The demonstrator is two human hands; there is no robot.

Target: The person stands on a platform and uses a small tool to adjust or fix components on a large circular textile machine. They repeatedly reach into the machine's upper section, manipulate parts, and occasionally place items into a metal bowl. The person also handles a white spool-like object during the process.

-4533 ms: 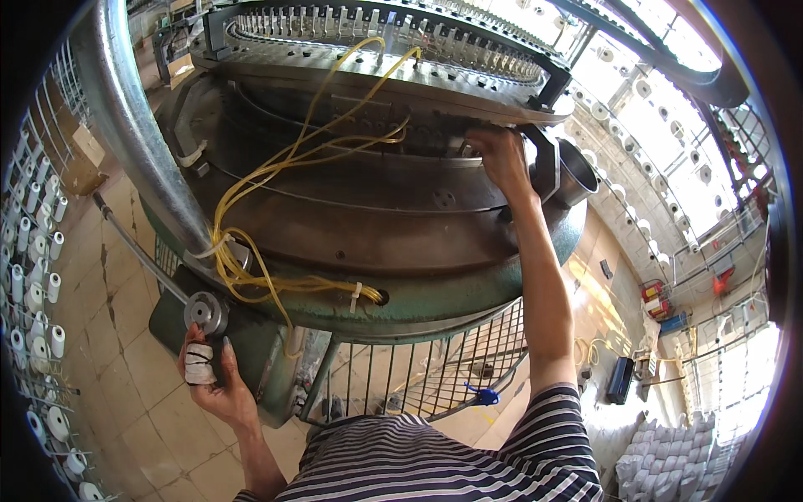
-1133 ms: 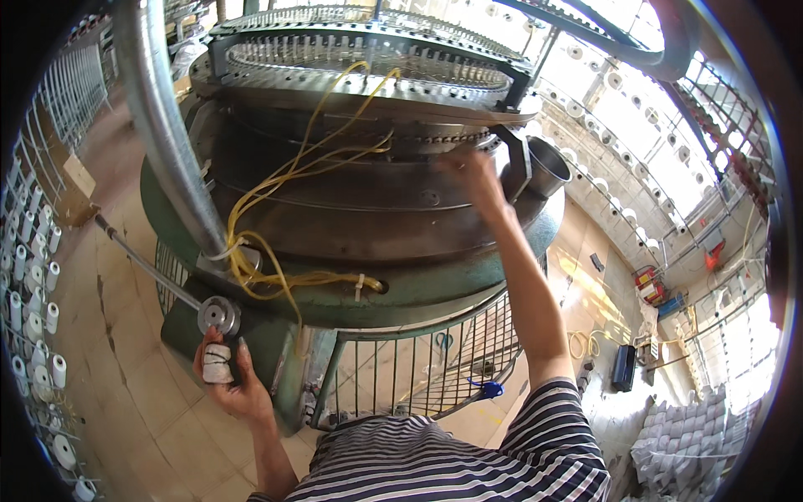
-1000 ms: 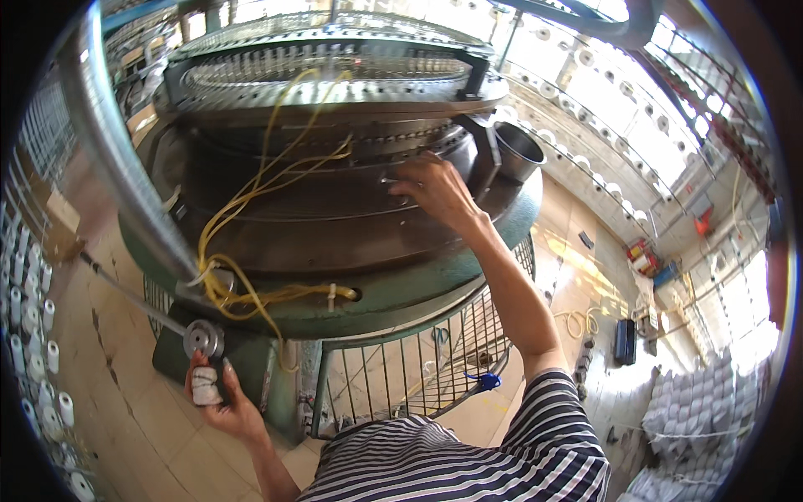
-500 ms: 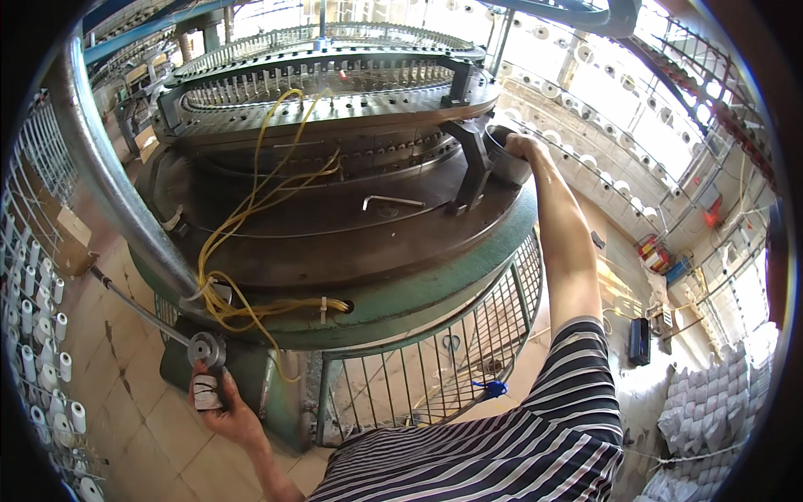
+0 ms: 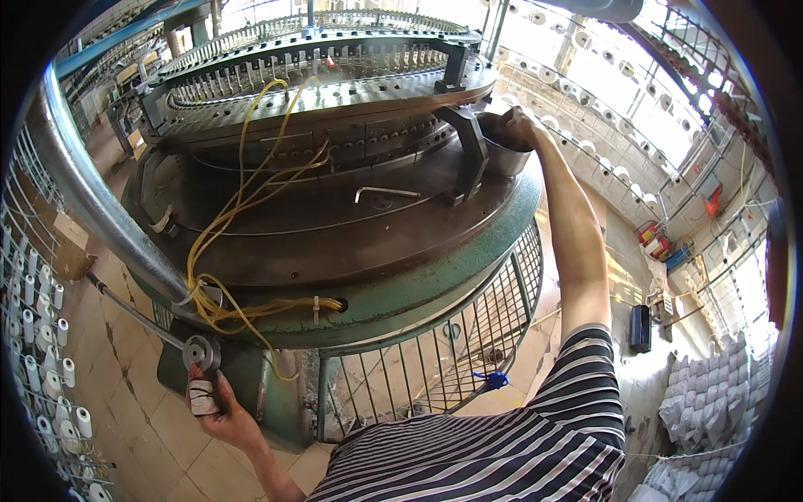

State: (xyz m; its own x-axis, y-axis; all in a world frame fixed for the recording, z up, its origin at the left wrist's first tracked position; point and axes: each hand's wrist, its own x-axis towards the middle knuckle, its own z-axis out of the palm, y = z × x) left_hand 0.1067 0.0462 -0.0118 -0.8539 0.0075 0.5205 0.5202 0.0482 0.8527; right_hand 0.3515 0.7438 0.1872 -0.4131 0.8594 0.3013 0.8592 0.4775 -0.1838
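Observation:
My left hand (image 5: 232,422) is closed around a dark grip with a pale wrapped band, just below a round grey metal hub (image 5: 199,355). A long metal rod (image 5: 138,309) runs from that hub toward the far left. My right arm stretches to the far right, where my right hand (image 5: 520,130) reaches over the rim into a round metal pot (image 5: 507,161). Its fingertips are hidden in the pot's dark inside. The pot stands beside a black bracket on the round machine bed (image 5: 309,226). A hex key (image 5: 387,194) lies on the bed between my hands.
Yellow cables (image 5: 222,234) hang from the upper ring and are tied at the green rim. A thick steel post (image 5: 109,192) rises at left. Below the bed stands a green barred guard (image 5: 435,368) with a blue tied bundle (image 5: 492,381). Yarn cones (image 5: 52,385) line the left.
My right hand has shifted slightly up and left, deeper over the pot. The view has moved a little; my left hand still holds the grip below the hub.

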